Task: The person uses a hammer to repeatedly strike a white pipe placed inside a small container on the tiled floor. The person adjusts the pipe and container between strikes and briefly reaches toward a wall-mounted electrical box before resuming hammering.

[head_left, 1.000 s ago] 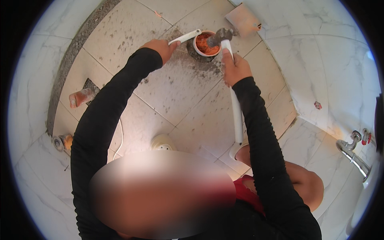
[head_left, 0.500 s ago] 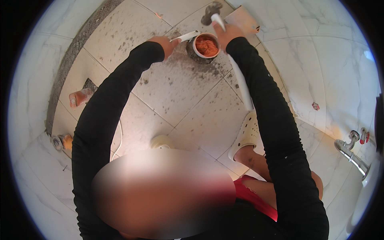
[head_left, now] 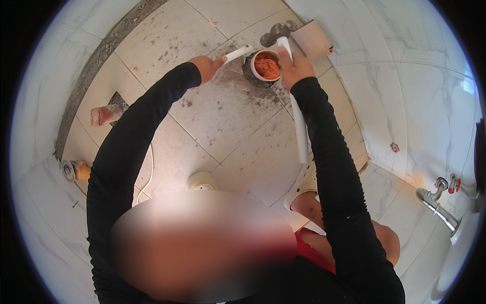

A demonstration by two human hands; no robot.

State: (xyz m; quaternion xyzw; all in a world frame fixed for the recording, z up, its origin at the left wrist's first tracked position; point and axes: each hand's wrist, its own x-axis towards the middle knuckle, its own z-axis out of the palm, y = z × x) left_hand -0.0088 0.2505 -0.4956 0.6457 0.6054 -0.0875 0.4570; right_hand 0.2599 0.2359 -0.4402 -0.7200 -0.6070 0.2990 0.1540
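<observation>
My left hand (head_left: 204, 69) is closed round a flat whitish bar (head_left: 238, 53) with a small dark mark at its tip. The tip reaches the left side of a white pipe mouth (head_left: 254, 73) that rises from the floor, ringed by rough broken mortar (head_left: 249, 75). Crumpled orange material (head_left: 266, 66) fills the pipe. Just right of it, my right hand (head_left: 295, 70) grips a hammer (head_left: 278, 33) high on its white handle, close to the dark, worn head. The handle's long end trails back under my right forearm.
Debris lies scattered over beige floor tiles (head_left: 223, 116). A squarish tile-like piece (head_left: 313, 39) rests by the right wall. At left are an orange pipe piece (head_left: 105, 115), a floor hole (head_left: 120, 102) and an angle grinder (head_left: 75, 171). Chrome plumbing (head_left: 439, 206) projects at right.
The hammer head has come down and slightly right, closer to the pipe mouth. My left hand still holds the bar beside the pipe. The whole view has shifted a little.
</observation>
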